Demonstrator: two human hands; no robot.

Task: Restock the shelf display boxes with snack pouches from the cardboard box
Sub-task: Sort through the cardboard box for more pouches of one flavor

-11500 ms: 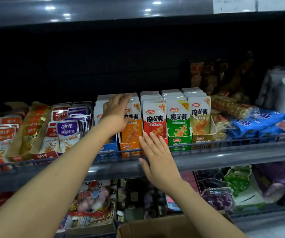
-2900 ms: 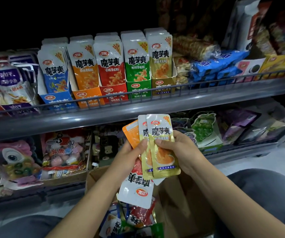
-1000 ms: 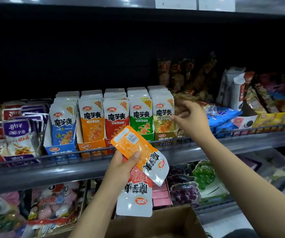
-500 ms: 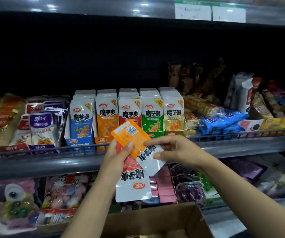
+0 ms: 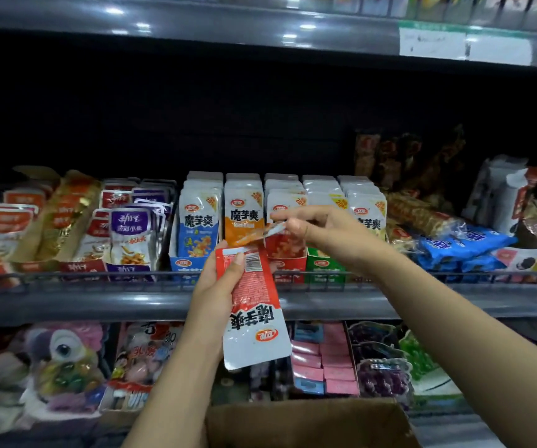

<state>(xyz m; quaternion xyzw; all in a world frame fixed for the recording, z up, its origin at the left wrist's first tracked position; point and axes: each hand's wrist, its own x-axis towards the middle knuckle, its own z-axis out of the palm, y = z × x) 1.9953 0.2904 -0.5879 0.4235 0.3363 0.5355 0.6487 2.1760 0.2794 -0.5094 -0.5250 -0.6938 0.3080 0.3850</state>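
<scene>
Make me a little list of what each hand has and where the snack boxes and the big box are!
left hand: holds a red pouch, upside down, back side showing
right hand: pinches an orange pouch in front of the orange display box
display boxes: five in a row on the shelf, packed with pouches
cardboard box: below the hands, at the bottom edge

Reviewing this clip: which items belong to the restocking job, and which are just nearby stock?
Job:
right hand pinching the orange snack pouch
left hand gripping the red-and-white snack pouch
orange display box
red display box
brown cardboard box

Nearby:
purple fish-snack packets
blue wrapped packs
pink boxes
</scene>
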